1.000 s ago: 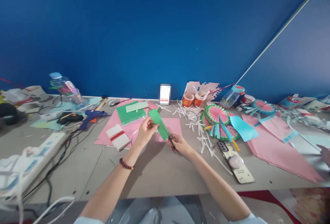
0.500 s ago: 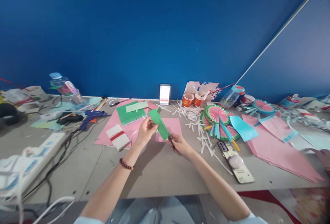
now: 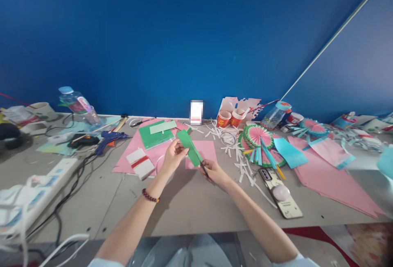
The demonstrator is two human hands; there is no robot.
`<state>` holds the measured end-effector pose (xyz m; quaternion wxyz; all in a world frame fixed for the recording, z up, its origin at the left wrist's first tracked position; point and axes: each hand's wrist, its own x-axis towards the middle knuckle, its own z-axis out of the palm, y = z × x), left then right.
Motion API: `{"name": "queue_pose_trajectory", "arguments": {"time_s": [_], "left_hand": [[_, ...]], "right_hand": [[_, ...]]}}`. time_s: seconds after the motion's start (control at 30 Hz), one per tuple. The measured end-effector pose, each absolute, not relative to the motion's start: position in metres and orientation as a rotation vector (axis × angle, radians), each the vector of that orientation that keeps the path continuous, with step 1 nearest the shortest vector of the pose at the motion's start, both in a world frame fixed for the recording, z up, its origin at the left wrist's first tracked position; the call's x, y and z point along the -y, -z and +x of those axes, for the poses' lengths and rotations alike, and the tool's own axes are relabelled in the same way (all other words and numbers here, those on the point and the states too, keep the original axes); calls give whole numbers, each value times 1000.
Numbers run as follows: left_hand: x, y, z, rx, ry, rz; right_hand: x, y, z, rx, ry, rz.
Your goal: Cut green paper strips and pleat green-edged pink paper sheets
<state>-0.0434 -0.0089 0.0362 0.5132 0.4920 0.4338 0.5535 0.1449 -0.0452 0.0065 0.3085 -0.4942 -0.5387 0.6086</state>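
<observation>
A green paper strip [image 3: 188,147] is pinched between the thumb and fingers of my left hand [image 3: 175,155], held tilted above the table. My right hand [image 3: 214,171] grips dark-handled scissors [image 3: 204,169], whose blades lie along the strip's right edge near its lower end. Beneath the strip lies a pink paper square [image 3: 207,152]. Left of my left hand, a stack of green paper [image 3: 150,138] with a pale green strip [image 3: 162,127] on top rests on a larger pink sheet [image 3: 124,161]. A white packet with a red band [image 3: 140,163] is also on that sheet.
Pink-and-green paper fans [image 3: 259,140], white paper scraps [image 3: 242,164] and a phone [image 3: 281,195] lie to the right. Red paper cups [image 3: 224,118] stand behind. At left are a blue glue gun [image 3: 110,139], a power strip [image 3: 46,191], cables and a bottle [image 3: 75,101].
My hands, the green strip and the scissors stay nearly in place; the blades sit slightly differently at the strip's edge. At far right, a person's hand has gone from view and blue paper appears.
</observation>
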Motion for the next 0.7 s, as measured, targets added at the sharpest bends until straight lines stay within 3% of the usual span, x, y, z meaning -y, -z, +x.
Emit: {"name": "queue_pose_trajectory", "arguments": {"time_s": [0.7], "left_hand": [[9,-37,-43,-1054,-1332,1185]], "right_hand": [[46,-8,144,1408,-1607,-1301]]}}
